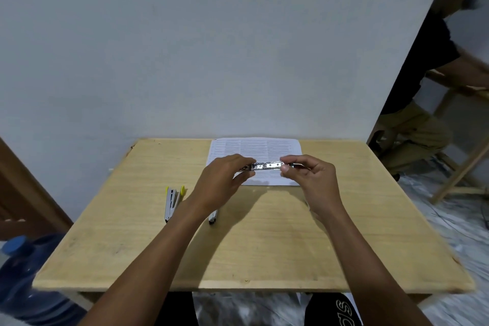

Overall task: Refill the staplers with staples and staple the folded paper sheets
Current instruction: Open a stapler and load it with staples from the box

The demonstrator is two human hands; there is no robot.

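Note:
I hold a silver metal stapler (267,166) level above the printed paper sheet (255,149) at the far middle of the wooden table (264,246). My left hand (222,182) grips its left end, and my right hand (312,180) pinches its right end between thumb and fingers. A second stapler with yellow tips (172,202) lies open on the table to the left of my left forearm. Another stapler (213,217) lies partly hidden under my left wrist.
A white wall stands just behind the table. A blue water jug (23,280) sits on the floor at the lower left. A seated person (415,124) and wooden furniture (465,103) are at the right.

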